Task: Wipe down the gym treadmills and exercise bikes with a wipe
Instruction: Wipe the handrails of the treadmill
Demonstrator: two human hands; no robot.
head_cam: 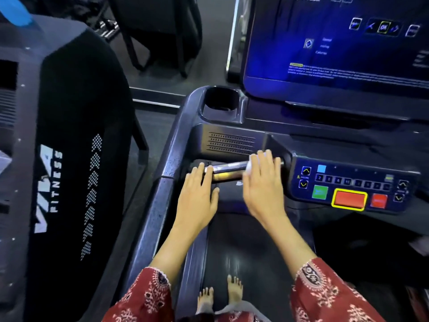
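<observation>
View from a head-worn camera looking down at a person standing barefoot on a treadmill (162, 205). To the left, close beside its side rail, stands a neighbouring machine's black shroud (81, 135) printed with white arrow rows and the word FITNESS; a blurred blue object (16, 12) shows in the top left corner. Ahead, a large screen (336, 47) glows blue with small menu text too blurred to read, and an empty cup holder (220, 99) sits at its lower left. Below the screen is a slotted grille (229, 142), and to the right a control panel (348, 180) carries number keys, arrow keys, a green button (320, 192) and a wide red button (349, 199) outlined in yellow. A chrome handlebar (227, 170) runs across between the side rail and the panel. The left hand (197, 194) lies with straight, slightly spread fingers, the fingertips resting on the bar's left end and holding nothing. The right hand (260, 182) is curled over the bar's right end, just beside the panel, pressing a white wipe (249, 167) against the metal (only a small edge of it shows past the fingers). Red patterned sleeves (325, 291) cover both forearms to mid-length. Underfoot is the dark, slightly glossy belt (243, 252), with bare feet (234, 289) near the bottom edge. Beyond the machines lies dark grey floor (153, 122) with black equipment frames standing on it
</observation>
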